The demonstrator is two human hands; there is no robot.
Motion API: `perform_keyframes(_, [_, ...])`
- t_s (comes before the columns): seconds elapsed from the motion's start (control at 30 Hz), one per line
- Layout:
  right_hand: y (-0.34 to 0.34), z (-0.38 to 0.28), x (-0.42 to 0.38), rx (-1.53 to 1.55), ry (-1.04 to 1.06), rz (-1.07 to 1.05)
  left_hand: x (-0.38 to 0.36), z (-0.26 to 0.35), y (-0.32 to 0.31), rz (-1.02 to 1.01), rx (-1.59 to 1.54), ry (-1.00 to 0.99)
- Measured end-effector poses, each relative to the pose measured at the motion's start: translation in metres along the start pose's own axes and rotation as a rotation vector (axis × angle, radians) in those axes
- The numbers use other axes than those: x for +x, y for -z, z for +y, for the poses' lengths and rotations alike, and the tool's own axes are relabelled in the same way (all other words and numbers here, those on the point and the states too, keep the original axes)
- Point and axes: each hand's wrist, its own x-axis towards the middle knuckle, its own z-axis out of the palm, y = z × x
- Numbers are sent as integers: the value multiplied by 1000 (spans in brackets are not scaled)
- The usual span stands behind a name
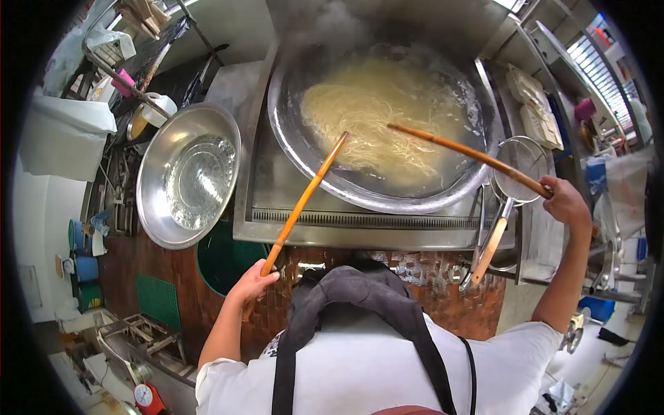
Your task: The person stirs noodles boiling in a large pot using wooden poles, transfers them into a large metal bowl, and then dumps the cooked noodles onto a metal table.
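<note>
A large round metal pot (304,155) holds pale noodles (366,117) in cloudy, steaming water. My left hand (254,282) is closed on the lower end of one long wooden stick (302,202), whose tip reaches the noodles on the near left side. A second wooden stick (470,152) is held by its outer end in my right hand (566,202), at the right of the pot. Its tip points left over the middle of the noodles. The two tips are apart.
An empty metal basin (200,181) stands left of the stove (360,237). Strainers (520,166) with a wooden handle (490,250) lie right of the pot, below my right forearm's side. A green bin (225,257) is on the floor, and a red scale (144,395) sits lower left.
</note>
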Motion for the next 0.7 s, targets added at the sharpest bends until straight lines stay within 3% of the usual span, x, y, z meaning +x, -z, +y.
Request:
perform_keyframes(0.1, [4, 27, 28, 25, 38, 63, 6, 10, -13, 3, -119, 52])
perform_keyframes(0.3, [-12, 74, 101, -86, 186, 140, -5, 36, -46, 68, -20, 91])
perform_keyframes(0.53, [-50, 53, 188, -175, 249, 14, 4, 93, -67, 12, -201, 111])
perform_keyframes(0.7, [-81, 31, 230, -151, 313, -39, 16, 97, -70, 25, -200, 116])
